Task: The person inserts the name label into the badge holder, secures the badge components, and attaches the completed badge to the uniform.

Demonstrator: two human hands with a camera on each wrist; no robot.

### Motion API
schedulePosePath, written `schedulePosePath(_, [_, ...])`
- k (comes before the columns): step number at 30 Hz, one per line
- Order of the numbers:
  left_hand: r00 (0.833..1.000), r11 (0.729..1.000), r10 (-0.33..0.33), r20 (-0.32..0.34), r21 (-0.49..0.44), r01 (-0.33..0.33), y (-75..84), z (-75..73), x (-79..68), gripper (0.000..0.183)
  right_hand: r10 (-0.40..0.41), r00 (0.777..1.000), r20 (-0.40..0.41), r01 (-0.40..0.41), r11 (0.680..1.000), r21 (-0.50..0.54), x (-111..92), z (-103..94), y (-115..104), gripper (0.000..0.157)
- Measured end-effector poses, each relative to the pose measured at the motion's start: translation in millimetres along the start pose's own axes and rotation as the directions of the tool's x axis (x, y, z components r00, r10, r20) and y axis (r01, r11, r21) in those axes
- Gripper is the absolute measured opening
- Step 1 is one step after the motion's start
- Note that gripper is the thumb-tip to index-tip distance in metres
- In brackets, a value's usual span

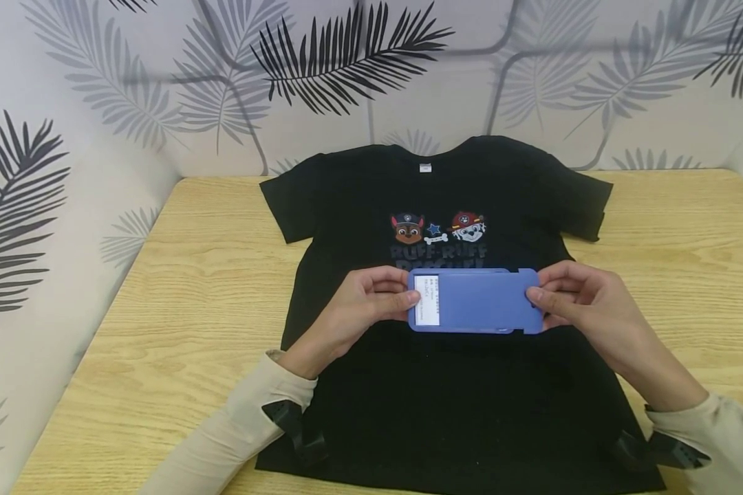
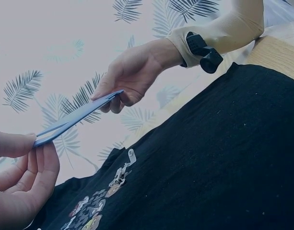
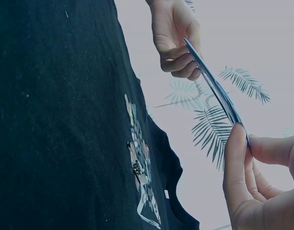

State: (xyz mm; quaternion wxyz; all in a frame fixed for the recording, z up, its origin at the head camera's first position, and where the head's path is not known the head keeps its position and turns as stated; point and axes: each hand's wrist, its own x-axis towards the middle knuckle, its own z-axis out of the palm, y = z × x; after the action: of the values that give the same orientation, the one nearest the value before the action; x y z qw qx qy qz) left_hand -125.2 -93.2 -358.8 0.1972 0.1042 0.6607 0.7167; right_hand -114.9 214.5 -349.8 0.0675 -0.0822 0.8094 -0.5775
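Observation:
A flat blue card holder [image 1: 477, 302] with a white printed label at its left end is held level above a black T-shirt [image 1: 446, 405]. My left hand [image 1: 362, 302] pinches its left end, the thumb over the label. At the other end, my right hand [image 1: 594, 302] pinches a wider, notched piece between thumb and fingers. Seen edge-on in the left wrist view, the holder [image 2: 77, 117] shows two thin layers with a narrow gap. The shirt lies spread out, collar away from me, its dog-face print [image 1: 436, 228] partly hidden behind the holder.
Under the shirt is a light wood-grain table [image 1: 179, 309]. Behind and to the left stands a pale covering with a leaf pattern [image 1: 347, 58]. Black bands with small devices [image 1: 294, 430] sit on both sleeved wrists.

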Motion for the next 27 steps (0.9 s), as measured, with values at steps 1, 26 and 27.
schedulePosePath(1, [1.000, 1.000, 0.000, 0.000, -0.003, 0.000, -0.2, 0.2, 0.2, 0.026, -0.001, 1.000, 0.000, 0.001, 1.000, 0.000, -0.1, 0.0, 0.0, 0.012])
schedulePosePath(26, [1.000, 1.000, 0.001, 0.011, -0.001, -0.001, 0.5, 1.7, 0.4, 0.026, 0.005, 1.000, -0.008, -0.005, 0.999, -0.043, -0.8, 1.8, -1.0, 0.022])
schedulePosePath(27, [1.000, 1.000, 0.000, 0.012, -0.004, 0.000, 0.4, 1.8, 0.4, 0.026, 0.003, 1.000, -0.007, -0.003, 0.999, -0.038, -0.6, 2.0, -0.7, 0.020])
